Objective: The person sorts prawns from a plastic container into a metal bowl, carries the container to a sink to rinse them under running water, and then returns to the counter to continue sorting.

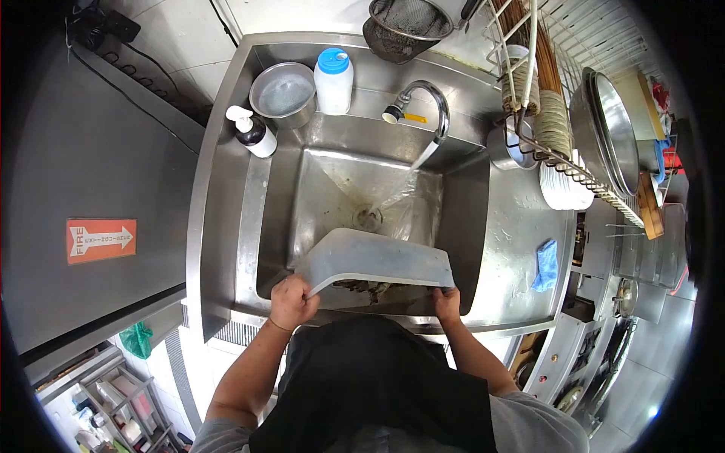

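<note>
A translucent white plastic bin [377,255] is tilted over the near half of the steel sink [317,185]. My left hand [293,302] is closed round its near left corner, and my right hand [447,303] grips the near right corner. Under the bin's near edge shows a clump of dark brown bits [370,289], partly hidden by the bin. Beyond the bin, water [408,177] runs from the curved faucet [442,113] toward the drain [368,219].
Along the sink's back left stand a pump bottle [253,134], a steel pot [283,94] and a blue-capped white jar [334,83]. On the right are a blue cloth [545,266] and a wire rack [574,177] with stacked dishes. A mesh strainer [408,26] hangs behind.
</note>
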Motion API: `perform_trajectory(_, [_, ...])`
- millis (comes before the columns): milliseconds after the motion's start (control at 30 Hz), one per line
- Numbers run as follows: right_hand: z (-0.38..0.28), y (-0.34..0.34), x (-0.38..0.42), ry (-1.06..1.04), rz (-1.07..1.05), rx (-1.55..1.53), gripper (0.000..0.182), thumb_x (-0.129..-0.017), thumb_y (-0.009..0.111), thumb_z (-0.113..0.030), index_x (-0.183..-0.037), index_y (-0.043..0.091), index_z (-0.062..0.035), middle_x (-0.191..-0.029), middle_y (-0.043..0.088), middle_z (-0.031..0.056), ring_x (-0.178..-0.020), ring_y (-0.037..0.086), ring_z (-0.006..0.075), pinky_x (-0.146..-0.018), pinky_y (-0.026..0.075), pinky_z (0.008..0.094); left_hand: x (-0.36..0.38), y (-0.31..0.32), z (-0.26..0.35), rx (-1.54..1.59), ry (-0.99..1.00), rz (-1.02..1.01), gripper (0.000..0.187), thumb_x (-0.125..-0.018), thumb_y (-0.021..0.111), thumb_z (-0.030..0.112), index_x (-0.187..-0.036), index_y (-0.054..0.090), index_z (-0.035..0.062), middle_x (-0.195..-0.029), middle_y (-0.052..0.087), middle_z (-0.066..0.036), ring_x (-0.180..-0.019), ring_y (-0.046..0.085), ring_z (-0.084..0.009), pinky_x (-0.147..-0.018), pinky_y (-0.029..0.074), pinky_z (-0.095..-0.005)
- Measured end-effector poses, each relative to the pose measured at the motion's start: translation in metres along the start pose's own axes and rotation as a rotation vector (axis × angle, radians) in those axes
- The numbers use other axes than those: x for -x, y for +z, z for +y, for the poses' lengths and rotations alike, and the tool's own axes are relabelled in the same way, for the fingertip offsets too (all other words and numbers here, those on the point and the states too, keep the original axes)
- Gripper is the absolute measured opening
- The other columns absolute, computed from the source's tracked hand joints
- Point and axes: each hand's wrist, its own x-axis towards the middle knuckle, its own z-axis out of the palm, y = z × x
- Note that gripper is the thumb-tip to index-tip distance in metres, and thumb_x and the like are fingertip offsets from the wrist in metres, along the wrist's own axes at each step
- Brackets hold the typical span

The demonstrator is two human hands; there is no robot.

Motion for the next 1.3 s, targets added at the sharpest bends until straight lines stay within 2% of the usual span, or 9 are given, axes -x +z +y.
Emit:
perform_trajectory(67, [0.012, -0.004, 0.001, -0.042, -0.009, 0.019, 0.024, -0.102, 0.063, 0.000, -0.124, 0.072, -0.0004, -0.112, 0.077, 0.0053, -0.097, 0.071, 0.0154, -0.085, 0.057, 0.0322, 0.000, -0.003, 0.003, 0.000, 0.008, -0.002, 0.033, -0.068, 0.075, 0.002, -0.086, 0.049, 0.0105, -0.073, 0.054, -0.009, -0.061, 0.058, -0.0336, -0.057, 0.048, -0.0436])
perform_trajectory(167, [0.011, -0.008, 0.008, -0.128, -0.037, 0.068, 0.029, -0.105, 0.064, -0.003, -0.134, 0.064, 0.0005, -0.115, 0.074, 0.0092, -0.095, 0.071, 0.0159, -0.077, 0.061, 0.0323, -0.001, -0.006, 0.007, 0.017, 0.029, -0.006, 0.033, -0.068, 0.076, 0.003, -0.086, 0.049, 0.0103, -0.074, 0.054, -0.009, -0.062, 0.059, -0.0338, -0.057, 0.049, -0.0436])
perform_trajectory(733, [-0.005, -0.009, 0.030, 0.056, 0.005, -0.057, 0.026, -0.105, 0.064, -0.008, -0.131, 0.064, -0.0012, -0.111, 0.072, 0.0075, -0.091, 0.071, 0.0142, -0.072, 0.060, 0.0307, 0.003, -0.009, 0.008, 0.021, 0.040, -0.027, 0.031, -0.070, 0.076, 0.002, -0.083, 0.049, 0.0094, -0.074, 0.054, -0.010, -0.063, 0.058, -0.0340, -0.058, 0.049, -0.0423])
perform_trajectory(867, [0.006, -0.011, 0.010, -0.042, 0.043, 0.065, 0.031, -0.104, 0.061, -0.004, -0.135, 0.061, -0.0011, -0.110, 0.073, 0.0072, -0.089, 0.070, 0.0127, -0.069, 0.060, 0.0297, -0.010, -0.011, 0.009, 0.051, -0.102, -0.044, 0.025, -0.074, 0.073, 0.003, -0.084, 0.051, 0.0077, -0.072, 0.054, -0.012, -0.064, 0.060, -0.0368, -0.059, 0.049, -0.0444])
perform_trajectory(1000, [-0.083, 0.000, -0.006, 0.127, -0.051, 0.241, 0.039, -0.099, 0.058, -0.003, -0.138, 0.061, -0.0028, -0.093, 0.074, 0.0096, -0.086, 0.073, 0.0172, -0.063, 0.060, 0.0354, -0.030, -0.008, -0.004, 0.101, -0.379, -0.081, 0.019, -0.080, 0.070, 0.003, -0.088, 0.052, 0.0054, -0.071, 0.056, -0.017, -0.066, 0.061, -0.0416, -0.062, 0.051, -0.0478])
perform_trajectory(1067, [-0.094, 0.000, -0.043, -0.011, -0.111, 0.457, 0.043, -0.094, 0.062, -0.012, -0.135, 0.062, -0.0014, -0.094, 0.076, 0.0207, -0.084, 0.077, 0.0292, -0.070, 0.061, 0.0429, -0.040, -0.002, -0.018, 0.110, -0.535, -0.072, 0.020, -0.081, 0.070, 0.003, -0.089, 0.051, 0.0047, -0.073, 0.059, -0.018, -0.066, 0.063, -0.0414, -0.064, 0.051, -0.0481])
perform_trajectory(1133, [-0.100, 0.008, -0.076, -0.238, -0.115, 0.626, 0.042, -0.091, 0.063, -0.016, -0.131, 0.064, 0.0002, -0.093, 0.075, 0.0257, -0.084, 0.078, 0.0356, -0.074, 0.060, 0.0462, -0.041, 0.010, -0.046, 0.118, -0.696, -0.047, 0.032, -0.083, 0.068, 0.006, -0.114, 0.062, 0.0023, -0.076, 0.067, -0.017, -0.069, 0.068, -0.0359, -0.069, 0.055, -0.0454])
perform_trajectory(1233, [-0.107, 0.019, -0.116, -0.148, -0.255, 0.655, 0.032, -0.091, 0.058, -0.011, -0.117, 0.069, 0.0042, -0.084, 0.075, 0.0173, -0.063, 0.072, 0.0271, -0.063, 0.059, 0.0388, -0.029, 0.023, -0.090, 0.165, -0.919, -0.070, 0.057, -0.084, 0.066, 0.011, -0.139, 0.065, -0.0018, -0.085, 0.076, -0.020, -0.077, 0.074, -0.0302, -0.077, 0.058, -0.0406])
perform_trajectory(1300, [-0.134, 0.029, -0.120, -0.113, -0.316, 0.698, 0.027, -0.092, 0.058, -0.011, -0.110, 0.071, 0.0041, -0.083, 0.074, 0.0164, -0.063, 0.072, 0.0270, -0.062, 0.059, 0.0391, -0.015, 0.015, -0.109, 0.255, -0.979, -0.161, 0.048, -0.083, 0.066, 0.012, -0.129, 0.070, -0.0050, -0.087, 0.077, -0.020, -0.079, 0.074, -0.0274, -0.077, 0.057, -0.0393])
